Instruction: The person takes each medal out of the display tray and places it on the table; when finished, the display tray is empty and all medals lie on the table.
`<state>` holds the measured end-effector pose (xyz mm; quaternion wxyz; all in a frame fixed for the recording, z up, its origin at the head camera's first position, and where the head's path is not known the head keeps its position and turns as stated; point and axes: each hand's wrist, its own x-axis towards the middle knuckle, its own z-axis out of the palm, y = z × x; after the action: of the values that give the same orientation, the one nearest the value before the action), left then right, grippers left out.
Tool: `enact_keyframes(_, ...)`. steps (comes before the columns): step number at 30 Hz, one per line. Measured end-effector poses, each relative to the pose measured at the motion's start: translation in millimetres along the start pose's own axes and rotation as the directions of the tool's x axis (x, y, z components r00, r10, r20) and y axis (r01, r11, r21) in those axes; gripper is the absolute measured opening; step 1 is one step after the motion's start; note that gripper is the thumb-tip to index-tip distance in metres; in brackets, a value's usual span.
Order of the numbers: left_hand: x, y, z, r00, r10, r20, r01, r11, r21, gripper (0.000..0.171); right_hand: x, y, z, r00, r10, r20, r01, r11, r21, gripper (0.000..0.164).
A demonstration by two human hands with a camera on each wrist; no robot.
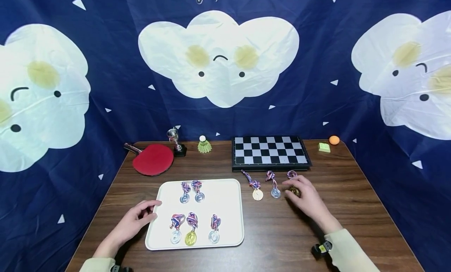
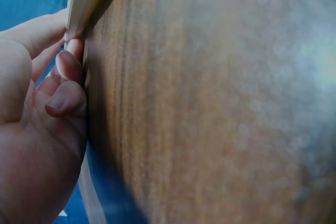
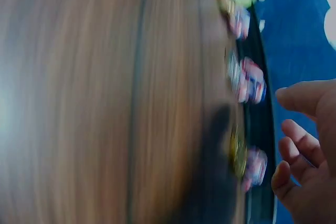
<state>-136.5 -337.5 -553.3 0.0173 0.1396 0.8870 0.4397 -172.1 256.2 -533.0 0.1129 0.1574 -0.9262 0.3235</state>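
Note:
My left hand (image 1: 135,219) holds the left rim of a white tray (image 1: 232,209), thumb and fingers at its edge. On the tray lie several ribboned medals: silver ones, such as the silver medal (image 1: 213,236), and a gold medal (image 1: 190,238). My right hand (image 1: 308,195) hovers over another gold medal (image 1: 295,191) on the table, which it partly hides in the head view. In the right wrist view the fingers stand apart from that gold medal (image 3: 239,156). To its left lie a silver medal (image 1: 276,193) and a pale gold-coloured medal (image 1: 257,194).
A folded chessboard (image 1: 270,150) lies behind the loose medals. At the back left are a red table tennis paddle (image 1: 153,159), a small trophy cup (image 1: 176,141) and a shuttlecock (image 1: 204,145). An orange ball (image 1: 334,140) and a light green block (image 1: 324,147) sit back right.

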Motion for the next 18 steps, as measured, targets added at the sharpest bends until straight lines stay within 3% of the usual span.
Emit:
enact_keyframes(5, -1.0, 3.7, -0.1, 1.0, 0.002, -0.006, -0.002, 1.0, 0.004, 0.033, -1.6, -46.7, 27.9, 0.988, -0.137, 0.064, 0.132, 0.988, 0.079, 0.031)
enact_keyframes(9, -1.2, 3.4, -0.6, 1.0, 0.001, -0.004, -0.001, 1.0, -0.001, 0.033, -8.2, -88.6, 52.9, 0.953, -0.269, 0.14, 0.252, 0.959, 0.131, 0.029)
enact_keyframes(11, -0.6, 0.3, -0.5, 1.0, -0.004, -0.003, 0.004, 1.0, 0.003, 0.034, -12.0, -107.8, 64.7, 0.923, -0.348, 0.166, 0.325, 0.934, 0.152, 0.027)
enact_keyframes(14, 0.2, 2.9, -0.2, 1.0, -0.008, -0.002, 0.008, 1.0, 0.019, 0.034, -16.2, -131.4, 80.8, 0.86, -0.467, 0.206, 0.439, 0.883, 0.166, 0.026)
enact_keyframes(18, 0.0, 16.4, -1.0, 1.0, -0.007, -0.005, 0.007, 1.0, 0.011, 0.033, -17.6, -154.6, 98.7, 0.776, -0.569, 0.273, 0.546, 0.822, 0.164, 0.026)
